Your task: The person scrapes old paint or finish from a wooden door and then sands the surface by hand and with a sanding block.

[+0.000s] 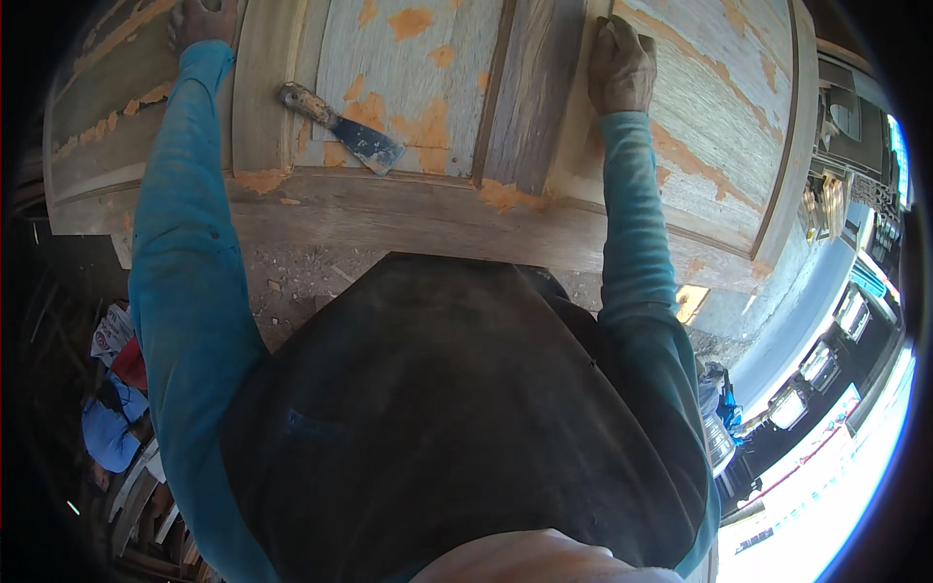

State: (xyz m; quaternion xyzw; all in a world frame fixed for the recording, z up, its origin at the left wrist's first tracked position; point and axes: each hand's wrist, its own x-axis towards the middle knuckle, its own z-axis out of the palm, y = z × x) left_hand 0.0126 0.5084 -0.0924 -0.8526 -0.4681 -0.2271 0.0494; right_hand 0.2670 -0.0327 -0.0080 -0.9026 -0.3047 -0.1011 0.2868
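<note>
A wooden panelled door (pixel 369 209) lies across in front of me, with orange filler patches on its panels and joints. On its right part, my right hand (pixel 622 70) presses down beside the raised frame strip, its fingers curled; whatever sits under them is hidden. My left hand (pixel 202 27) rests on the door at the upper left, its fingers apart and partly cut off by the picture's top edge. Between the two hands, a putty knife (pixel 342 126) with a worn handle and a smeared blade lies on the middle panel, touched by neither hand.
Below the door, the ground (pixel 292 277) is strewn with debris. Scrap wood and a blue cloth-like bundle (pixel 109 432) lie in the dark at the left. On the right are a bluish plastic bag (pixel 727 403) and a stack of wood pieces (pixel 826 206).
</note>
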